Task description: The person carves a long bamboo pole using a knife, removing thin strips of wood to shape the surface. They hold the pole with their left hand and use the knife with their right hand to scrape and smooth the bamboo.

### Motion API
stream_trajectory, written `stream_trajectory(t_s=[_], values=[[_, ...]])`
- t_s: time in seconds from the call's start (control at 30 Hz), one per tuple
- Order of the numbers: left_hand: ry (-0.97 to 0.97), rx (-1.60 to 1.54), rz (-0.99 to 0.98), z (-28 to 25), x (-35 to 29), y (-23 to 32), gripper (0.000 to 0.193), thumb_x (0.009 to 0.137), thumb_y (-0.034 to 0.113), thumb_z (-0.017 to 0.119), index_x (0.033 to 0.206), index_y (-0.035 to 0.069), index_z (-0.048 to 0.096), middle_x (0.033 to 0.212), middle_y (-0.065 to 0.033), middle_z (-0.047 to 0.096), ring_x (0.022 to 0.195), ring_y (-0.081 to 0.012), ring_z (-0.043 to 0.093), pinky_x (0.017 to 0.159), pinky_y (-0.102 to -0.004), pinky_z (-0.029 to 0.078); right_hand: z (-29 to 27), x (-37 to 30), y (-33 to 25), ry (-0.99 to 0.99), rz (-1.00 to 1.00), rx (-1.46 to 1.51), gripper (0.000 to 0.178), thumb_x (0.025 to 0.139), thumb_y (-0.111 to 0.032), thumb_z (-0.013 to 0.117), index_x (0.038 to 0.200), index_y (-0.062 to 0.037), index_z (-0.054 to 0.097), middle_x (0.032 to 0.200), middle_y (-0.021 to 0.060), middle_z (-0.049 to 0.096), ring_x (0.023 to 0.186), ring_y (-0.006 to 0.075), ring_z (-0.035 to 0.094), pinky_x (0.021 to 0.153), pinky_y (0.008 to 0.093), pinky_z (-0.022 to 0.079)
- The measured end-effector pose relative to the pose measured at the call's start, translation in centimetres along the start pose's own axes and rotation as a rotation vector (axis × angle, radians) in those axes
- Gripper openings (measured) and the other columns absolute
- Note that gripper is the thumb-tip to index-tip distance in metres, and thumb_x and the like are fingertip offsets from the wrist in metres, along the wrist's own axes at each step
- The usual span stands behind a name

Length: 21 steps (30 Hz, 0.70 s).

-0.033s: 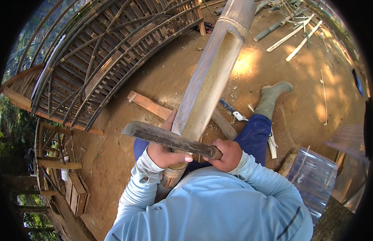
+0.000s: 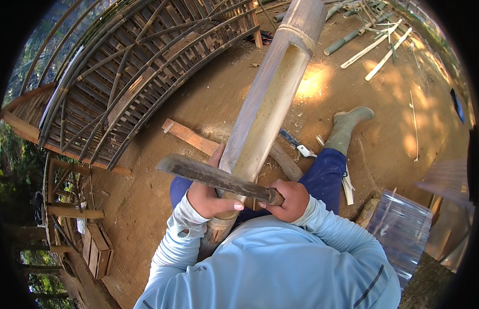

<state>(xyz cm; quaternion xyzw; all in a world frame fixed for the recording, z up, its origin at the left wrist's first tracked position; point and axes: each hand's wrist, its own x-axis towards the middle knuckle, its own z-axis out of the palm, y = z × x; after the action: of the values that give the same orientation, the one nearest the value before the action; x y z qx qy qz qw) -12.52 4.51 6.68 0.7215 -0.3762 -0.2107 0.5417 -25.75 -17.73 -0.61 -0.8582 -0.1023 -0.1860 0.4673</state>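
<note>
A thick bamboo pole (image 2: 252, 121) slants from my lap up and away to the right. A long strip of its wall has been cut out, leaving a pale open trough that ends near a node ring. My left hand (image 2: 204, 200) is wrapped round the pole near its lower end, thumb across the front. In my right hand (image 2: 288, 201), fingers closed round the handle, is a machete (image 2: 211, 176) with a broad dark blade. The blade lies crosswise over the pole, its tip out to the left above my left hand.
On the dirt floor lie a wooden plank (image 2: 190, 135), a folding saw (image 2: 296, 142) and split bamboo strips (image 2: 389, 54). A slatted bamboo structure (image 2: 141, 77) stands at the upper left, a wooden crate (image 2: 96, 251) at the lower left. Clear corrugated sheeting (image 2: 399, 226) is at right.
</note>
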Motion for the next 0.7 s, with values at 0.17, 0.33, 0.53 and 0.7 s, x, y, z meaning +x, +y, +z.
stream_trajectory(t_s=[0.17, 0.33, 0.53, 0.7], values=[[0.095, 0.055, -0.033, 0.3, -2.2, -0.4, 0.143, 0.063, 0.078, 0.079, 0.155, -0.012, 0.016, 0.143, -0.0257, 0.048, 0.134, -0.0345, 0.048, 0.114, -0.0406, 0.032, -2.2, 0.6, -0.3, 0.09, 0.212, 0.047, 0.049, 0.084, -0.034, 0.08, 0.113, 0.0008, 0.062, 0.088, 0.0188, 0.07, 0.082, 0.0358, 0.071, 0.071, 0.0408, 0.055], [0.218, -0.069, -0.131, 1.2, -7.0, -1.5, 0.138, 0.069, 0.081, 0.072, 0.156, -0.009, 0.014, 0.144, -0.026, 0.047, 0.134, -0.0349, 0.049, 0.114, -0.0433, 0.035, -6.1, 3.4, -0.1, 0.318, 0.246, 0.075, 0.05, 0.086, -0.033, 0.08, 0.115, 0.0034, 0.059, 0.091, 0.0187, 0.07, 0.087, 0.0296, 0.072, 0.076, 0.0378, 0.054], [0.397, -0.092, -0.26, 2.0, -13.3, -2.7, 0.119, 0.08, 0.073, 0.069, 0.154, -0.008, 0.022, 0.142, -0.025, 0.05, 0.129, -0.0326, 0.053, 0.11, -0.0424, 0.04, -10.6, 7.2, 2.2, 0.561, 0.271, 0.239, 0.042, 0.087, -0.03, 0.08, 0.107, 0.0001, 0.059, 0.085, 0.0092, 0.065, 0.077, 0.0193, 0.061, 0.073, 0.036, 0.051], [0.498, -0.02, -0.376, 1.0, -19.8, -6.5, 0.1, 0.086, 0.065, 0.067, 0.149, -0.007, 0.037, 0.134, -0.0229, 0.059, 0.123, -0.0335, 0.059, 0.107, -0.0435, 0.045, -15.4, 10.7, 1.8, 0.655, 0.239, 0.124, 0.045, 0.084, -0.032, 0.081, 0.106, 0.0003, 0.058, 0.079, 0.0074, 0.062, 0.071, 0.0172, 0.058, 0.067, 0.0359, 0.05]])
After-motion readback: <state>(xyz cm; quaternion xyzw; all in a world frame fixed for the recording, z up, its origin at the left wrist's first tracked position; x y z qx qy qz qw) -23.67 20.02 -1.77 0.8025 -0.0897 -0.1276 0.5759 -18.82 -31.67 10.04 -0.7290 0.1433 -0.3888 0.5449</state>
